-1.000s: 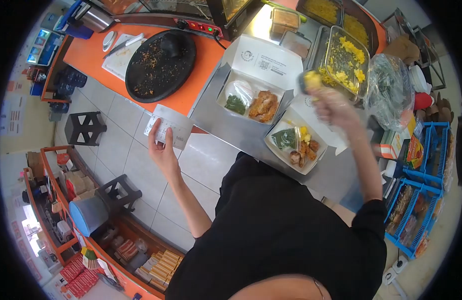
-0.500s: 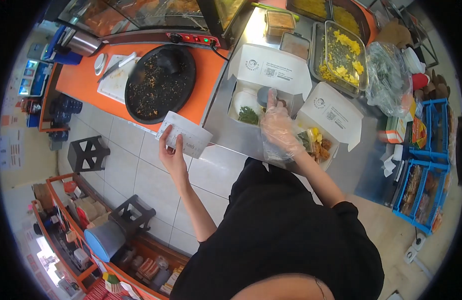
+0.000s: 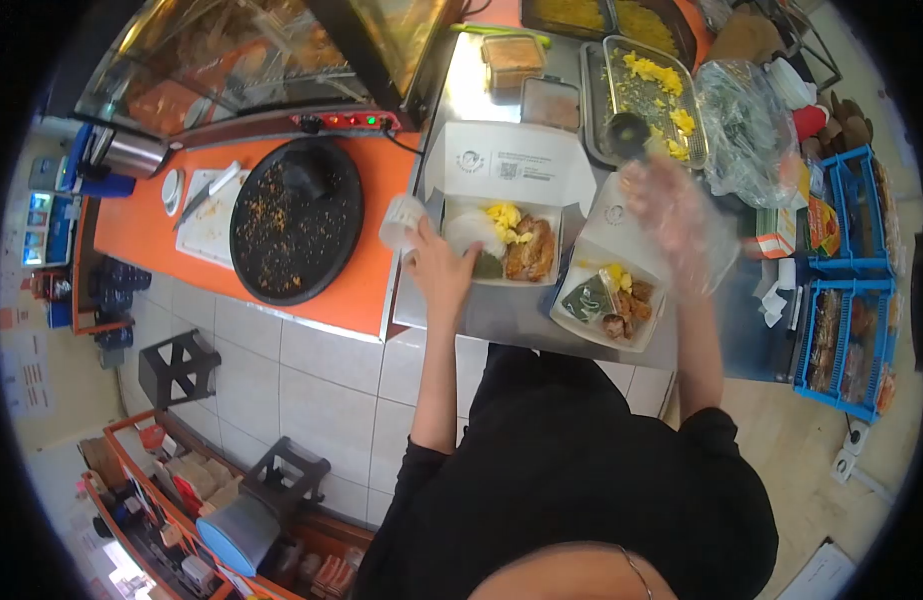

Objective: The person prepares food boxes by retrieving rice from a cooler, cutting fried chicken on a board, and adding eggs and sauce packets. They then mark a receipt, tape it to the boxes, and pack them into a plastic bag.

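Observation:
My left hand (image 3: 442, 270) holds a white paper slip (image 3: 402, 222) between its fingers, with the thumb reaching the near left corner of an open white takeaway box (image 3: 509, 165). Inside that box are white rice (image 3: 472, 231), green herbs (image 3: 489, 265), yellow shreds (image 3: 509, 222) and a browned piece of meat (image 3: 530, 250). My right hand (image 3: 677, 215), in a clear plastic glove and blurred, grips a small dark-lidded cup (image 3: 625, 135) above a second open box (image 3: 617, 335). This box holds a green packet (image 3: 587, 302) and browned fried pieces (image 3: 630, 312).
A metal tray (image 3: 637, 110) with yellow shreds and a clear plastic bag (image 3: 747, 140) lie behind. Lidded containers (image 3: 552, 103) stand at the back. On the orange counter (image 3: 132, 225) are a round black tray (image 3: 297, 235) and a knife (image 3: 214, 188). Blue baskets (image 3: 842, 345) stand right.
My right hand has moved from the left box up and right with the dark-lidded cup. My left hand has brought the paper slip right, to the left box's edge.

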